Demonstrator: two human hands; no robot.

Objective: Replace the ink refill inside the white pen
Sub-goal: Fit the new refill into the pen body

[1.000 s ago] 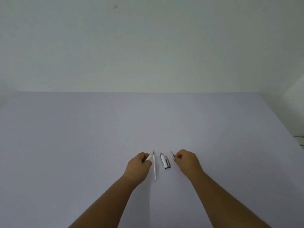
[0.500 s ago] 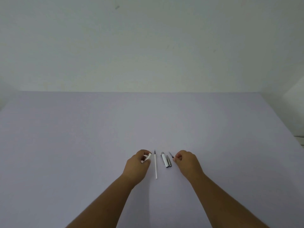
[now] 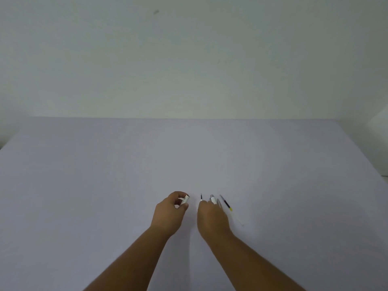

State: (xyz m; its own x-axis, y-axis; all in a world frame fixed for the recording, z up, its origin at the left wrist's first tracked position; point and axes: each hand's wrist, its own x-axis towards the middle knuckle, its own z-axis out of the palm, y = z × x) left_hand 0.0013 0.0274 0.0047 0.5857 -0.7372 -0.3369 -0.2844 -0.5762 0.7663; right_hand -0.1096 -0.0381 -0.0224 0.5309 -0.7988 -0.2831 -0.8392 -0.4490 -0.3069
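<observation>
My left hand (image 3: 169,214) holds the short white pen barrel (image 3: 185,200) between thumb and fingers, its dark end pointing away from me. My right hand (image 3: 212,219) lies over the thin white refill (image 3: 201,198) on the table. Its fingertips are closed on the refill, and only the dark tip shows beyond them. The white and silver pen cap (image 3: 213,199) lies just right of those fingers. Further right, another refill (image 3: 226,203) with a dark front, a yellow band and a clear tube lies loose on the table.
Everything sits on a wide pale lilac table (image 3: 105,185) that runs to a plain pale wall (image 3: 189,59). The table's right edge (image 3: 365,152) slants toward me.
My right hand let go of the dark-and-yellow refill, which now lies on the table at the right. It then moved left onto the white refill. My left hand kept the barrel and stayed put.
</observation>
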